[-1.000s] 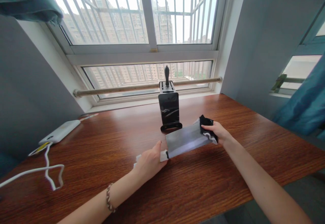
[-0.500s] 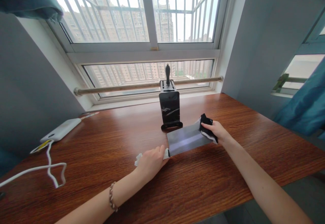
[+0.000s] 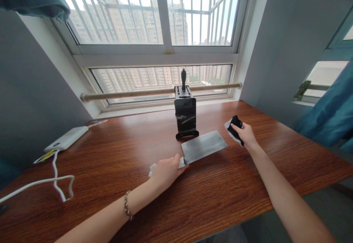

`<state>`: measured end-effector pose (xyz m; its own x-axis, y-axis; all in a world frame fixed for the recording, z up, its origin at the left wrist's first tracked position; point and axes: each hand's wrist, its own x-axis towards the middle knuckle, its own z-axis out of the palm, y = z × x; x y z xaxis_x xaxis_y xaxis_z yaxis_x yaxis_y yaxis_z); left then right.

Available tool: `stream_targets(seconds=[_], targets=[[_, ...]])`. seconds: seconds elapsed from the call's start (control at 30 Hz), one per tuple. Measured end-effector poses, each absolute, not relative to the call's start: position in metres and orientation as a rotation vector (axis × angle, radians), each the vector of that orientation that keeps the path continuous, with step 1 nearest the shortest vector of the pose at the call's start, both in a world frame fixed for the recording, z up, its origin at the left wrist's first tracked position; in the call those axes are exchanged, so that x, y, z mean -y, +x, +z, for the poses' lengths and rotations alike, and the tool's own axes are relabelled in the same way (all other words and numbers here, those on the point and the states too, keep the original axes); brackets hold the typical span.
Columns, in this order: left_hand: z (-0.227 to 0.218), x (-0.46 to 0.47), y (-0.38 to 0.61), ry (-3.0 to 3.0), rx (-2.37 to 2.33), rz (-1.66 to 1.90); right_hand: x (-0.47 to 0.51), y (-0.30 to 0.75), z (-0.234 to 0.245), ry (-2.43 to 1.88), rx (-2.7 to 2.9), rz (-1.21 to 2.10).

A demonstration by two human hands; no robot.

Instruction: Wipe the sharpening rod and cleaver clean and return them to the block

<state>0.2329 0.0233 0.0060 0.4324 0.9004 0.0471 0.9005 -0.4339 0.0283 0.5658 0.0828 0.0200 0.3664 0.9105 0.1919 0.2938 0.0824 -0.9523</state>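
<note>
A cleaver with a wide grey blade lies flat on the wooden table. My left hand is closed on its white handle at the blade's near left end. My right hand is closed on a black and white cloth, held just past the blade's far right tip and apart from it. A black knife block with one dark handle sticking up stands right behind the blade.
A white power bank with a looping white cable lies at the table's left. A wooden rail runs along the window behind. The table's front edge runs close under my forearms. A teal curtain hangs at right.
My right hand slid the cloth along the blade to the right and off its tip. The blade now lies flatter on the table. My left hand kept its hold on the handle.
</note>
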Motion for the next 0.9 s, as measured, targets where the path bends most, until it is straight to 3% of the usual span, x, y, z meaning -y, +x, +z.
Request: stream_targets(seconds=[0.17,0.43,0.9], targets=[[0.003,-0.022,0.234,-2.627,1.650,-0.104,-0.055,0.527,0.019,-1.451,1.598,0.201],[0.004,-0.023,0.234,-2.644,1.639,-0.086,-0.003,0.424,-0.009,-0.973,2.480,0.071],[0.004,-0.021,0.232,-2.689,1.668,-0.143,-0.015,0.484,-0.011,-0.981,2.520,-0.206]])
